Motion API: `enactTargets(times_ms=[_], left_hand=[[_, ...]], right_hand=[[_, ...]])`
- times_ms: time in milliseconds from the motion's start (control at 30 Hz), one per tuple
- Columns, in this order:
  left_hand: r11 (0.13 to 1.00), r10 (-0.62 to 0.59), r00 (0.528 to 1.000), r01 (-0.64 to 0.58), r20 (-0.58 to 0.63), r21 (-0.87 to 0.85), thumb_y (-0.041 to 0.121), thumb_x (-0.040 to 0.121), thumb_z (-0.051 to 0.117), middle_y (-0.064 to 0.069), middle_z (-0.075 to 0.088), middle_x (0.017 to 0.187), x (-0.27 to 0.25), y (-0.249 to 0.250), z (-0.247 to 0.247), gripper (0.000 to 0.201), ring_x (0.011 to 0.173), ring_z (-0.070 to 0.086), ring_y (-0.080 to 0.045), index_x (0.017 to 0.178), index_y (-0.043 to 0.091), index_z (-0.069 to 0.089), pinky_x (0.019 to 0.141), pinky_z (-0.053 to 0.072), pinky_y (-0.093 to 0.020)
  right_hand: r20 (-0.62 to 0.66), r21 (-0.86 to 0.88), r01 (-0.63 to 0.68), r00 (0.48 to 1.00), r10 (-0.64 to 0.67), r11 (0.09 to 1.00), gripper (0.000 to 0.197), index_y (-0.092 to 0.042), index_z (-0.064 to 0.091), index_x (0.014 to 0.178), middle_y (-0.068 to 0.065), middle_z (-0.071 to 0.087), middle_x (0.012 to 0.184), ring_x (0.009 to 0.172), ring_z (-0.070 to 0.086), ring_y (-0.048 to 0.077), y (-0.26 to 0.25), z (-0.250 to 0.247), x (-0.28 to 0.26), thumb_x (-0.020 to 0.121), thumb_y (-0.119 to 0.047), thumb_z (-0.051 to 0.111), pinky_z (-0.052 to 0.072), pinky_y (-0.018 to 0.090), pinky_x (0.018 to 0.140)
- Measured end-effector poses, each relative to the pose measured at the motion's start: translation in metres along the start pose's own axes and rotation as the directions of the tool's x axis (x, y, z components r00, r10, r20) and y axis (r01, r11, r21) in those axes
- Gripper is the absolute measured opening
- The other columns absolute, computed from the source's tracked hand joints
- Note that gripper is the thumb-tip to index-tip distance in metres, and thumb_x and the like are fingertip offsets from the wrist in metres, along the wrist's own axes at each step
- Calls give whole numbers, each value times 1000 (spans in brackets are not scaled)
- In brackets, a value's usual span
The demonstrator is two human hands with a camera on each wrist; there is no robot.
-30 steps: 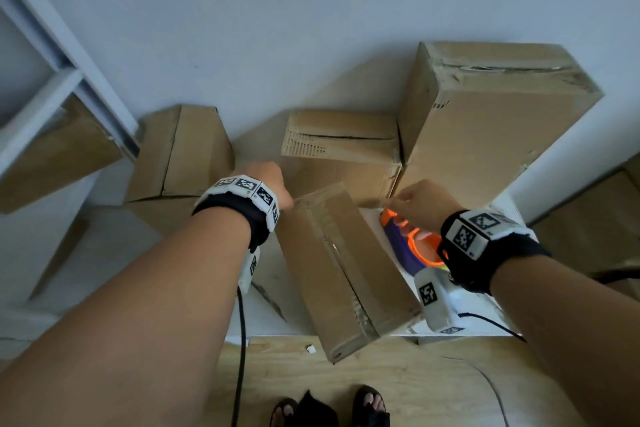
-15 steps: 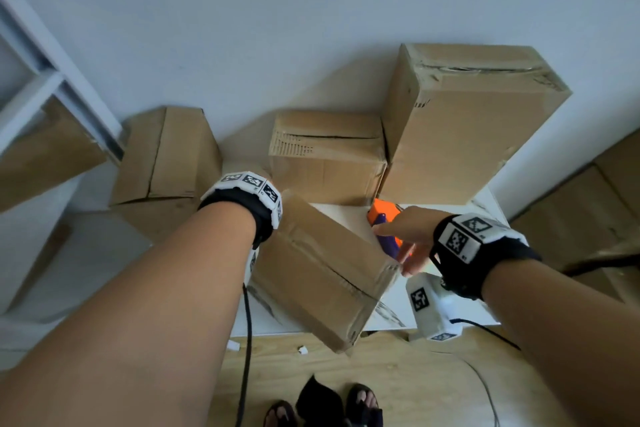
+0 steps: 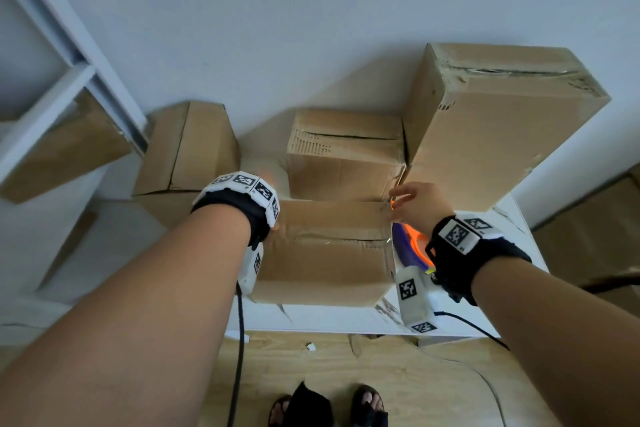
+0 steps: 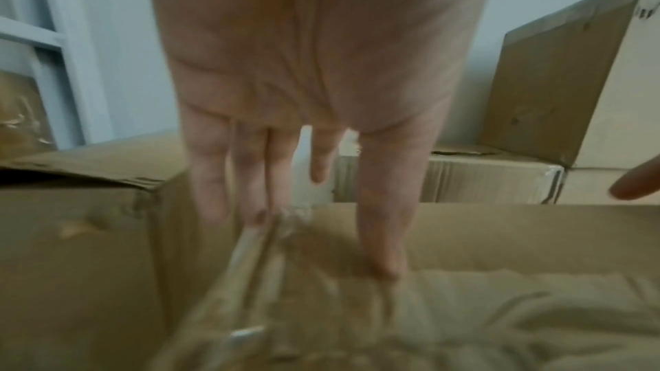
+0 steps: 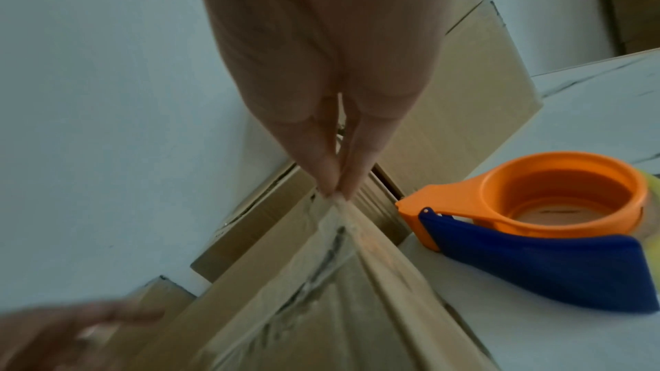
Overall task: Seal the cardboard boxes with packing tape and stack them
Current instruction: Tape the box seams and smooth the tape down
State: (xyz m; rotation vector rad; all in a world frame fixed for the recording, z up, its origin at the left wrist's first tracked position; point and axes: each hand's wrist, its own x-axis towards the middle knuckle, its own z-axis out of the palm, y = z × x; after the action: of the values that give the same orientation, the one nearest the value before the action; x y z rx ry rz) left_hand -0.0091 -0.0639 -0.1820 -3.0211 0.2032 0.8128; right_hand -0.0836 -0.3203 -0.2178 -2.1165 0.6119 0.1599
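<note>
A taped cardboard box (image 3: 325, 253) lies flat on the white table (image 3: 329, 319), its long side square to me. My left hand (image 4: 321, 236) is at its left end, thumb (image 4: 382, 250) resting on the top face and straight fingers (image 4: 250, 179) reaching past the edge; the wristband hides it in the head view. My right hand (image 3: 412, 204) touches the box's far right corner with straight fingertips (image 5: 335, 188) held together. An orange and blue tape dispenser (image 5: 535, 224) lies on the table just right of the box, under my right wrist, with neither hand on it.
Behind the near box stand a mid-sized box (image 3: 346, 156), a tall box (image 3: 495, 135) at the right and another box (image 3: 187, 149) at the left. A white shelf frame (image 3: 52, 87) holding cardboard is far left. More boxes (image 3: 588, 236) sit right of the table.
The near box swung from lying diagonally to lying square on the table. My right hand left the tape dispenser and went to the box's far right corner. My left hand stayed on its left end.
</note>
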Motion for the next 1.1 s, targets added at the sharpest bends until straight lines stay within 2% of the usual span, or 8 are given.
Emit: enactTargets(times_ms=[67, 233, 400, 467, 633, 800, 1000, 1100], left_hand=[[986, 114, 988, -125, -104, -107, 31, 68, 83, -5, 53, 134, 1, 20, -5, 78, 119, 55, -25, 135, 18, 47, 96, 46, -36], [915, 326, 934, -351, -146, -201, 46, 74, 76, 5, 57, 123, 4, 66, 0, 48, 110, 57, -16, 115, 25, 62, 92, 46, -32], [895, 287, 950, -311, -119, -320, 42, 79, 73, 7, 67, 107, 17, 75, 8, 29, 99, 63, -13, 99, 22, 71, 88, 51, -31], [890, 285, 954, -299, -92, -345, 36, 81, 72, 6, 68, 108, 18, 77, 6, 25, 101, 63, -13, 101, 22, 71, 86, 48, -27], [814, 422, 906, -365, 28, -452, 0, 80, 66, 2, 64, 121, 17, 95, 2, 59, 111, 59, -15, 128, 32, 56, 96, 48, -32], [797, 561, 820, -497, 116, -342, 23, 70, 83, 7, 56, 130, 15, 116, 6, 66, 121, 49, -11, 130, 30, 56, 100, 39, -28], [770, 558, 829, -501, 36, -396, 26, 76, 78, 5, 65, 118, 25, 117, 14, 41, 109, 57, -11, 116, 27, 66, 89, 41, -22], [730, 550, 834, -503, -39, -463, 26, 79, 76, 4, 70, 108, 26, 116, 18, 31, 93, 60, -7, 109, 23, 71, 86, 46, -21]], right_hand=[[6, 27, 21, 1000, -21, 999, 33, -11, 70, 103, 3, 63, 78, 69, 60, 18, 0, -1, 2, 75, 6, 68, 51, 28, 70], [-76, -47, -4, 997, 0, 999, 23, -27, 66, 74, 9, 72, 86, 88, 69, 30, 17, -12, 11, 77, -5, 60, 57, 43, 86], [-57, -390, -146, 989, 135, 909, 25, -16, 70, 110, 9, 69, 113, 107, 62, 30, 50, -19, 19, 90, -26, 60, 45, 28, 84], [26, -535, -139, 983, 181, 833, 31, -11, 68, 104, 11, 67, 106, 99, 62, 30, 61, -15, 22, 92, -39, 58, 44, 29, 77], [147, -661, -78, 962, 230, 747, 36, -8, 61, 79, 9, 58, 79, 74, 53, 25, 78, -1, 29, 88, -42, 60, 32, 28, 51], [200, -723, -18, 951, 235, 691, 35, -9, 56, 82, 7, 56, 85, 80, 51, 23, 77, 2, 33, 89, -43, 62, 36, 27, 67], [-45, -560, -115, 993, 109, 821, 39, -9, 58, 78, 7, 57, 73, 69, 52, 26, 68, -3, 25, 88, -46, 59, 37, 28, 61], [106, -115, -58, 992, 70, 992, 54, -9, 60, 63, 9, 57, 59, 54, 49, 21, 51, -8, 14, 82, -59, 64, 40, 29, 56]])
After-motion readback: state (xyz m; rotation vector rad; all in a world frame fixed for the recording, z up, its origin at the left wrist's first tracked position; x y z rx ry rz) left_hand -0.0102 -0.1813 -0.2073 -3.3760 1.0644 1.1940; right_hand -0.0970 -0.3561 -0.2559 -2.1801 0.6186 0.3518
